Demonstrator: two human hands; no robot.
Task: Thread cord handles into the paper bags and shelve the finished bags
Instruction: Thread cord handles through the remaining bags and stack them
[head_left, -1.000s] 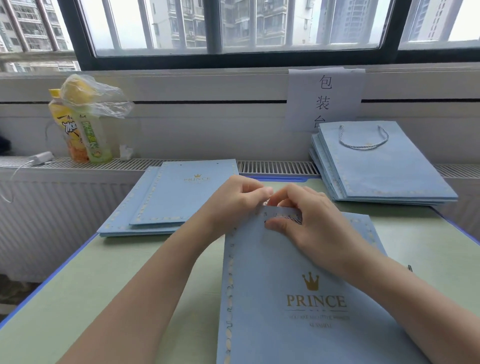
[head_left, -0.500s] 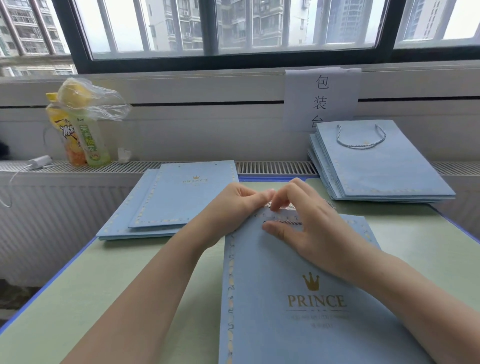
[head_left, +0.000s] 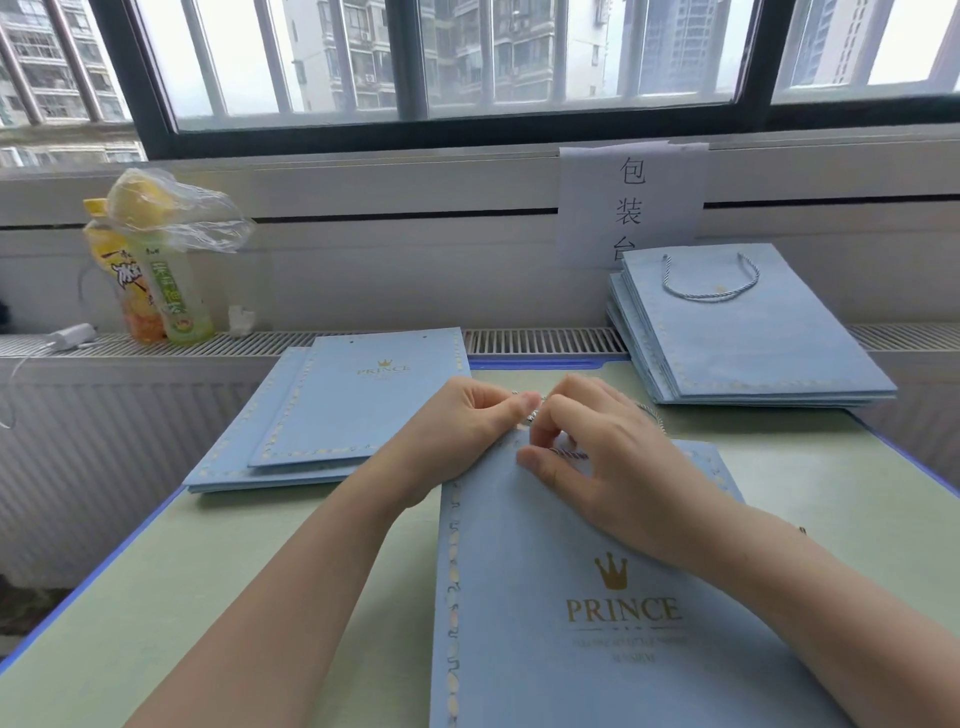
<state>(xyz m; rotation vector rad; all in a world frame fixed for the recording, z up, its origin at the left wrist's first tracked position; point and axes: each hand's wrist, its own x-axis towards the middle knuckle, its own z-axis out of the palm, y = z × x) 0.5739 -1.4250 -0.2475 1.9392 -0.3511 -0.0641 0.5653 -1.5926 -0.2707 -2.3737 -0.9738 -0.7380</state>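
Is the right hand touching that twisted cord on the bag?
Touching. The head view shows the right hand with its fingertips curled onto the cord at the top edge of the front bag.

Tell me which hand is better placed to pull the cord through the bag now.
Right hand: its grip already pinches the cord at the bag's top edge. The left hand steadies that edge.

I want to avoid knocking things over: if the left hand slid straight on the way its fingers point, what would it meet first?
The left hand points right, so it would likely meet the right hand first; their fingertips nearly touch at the twisted blue-white cord.
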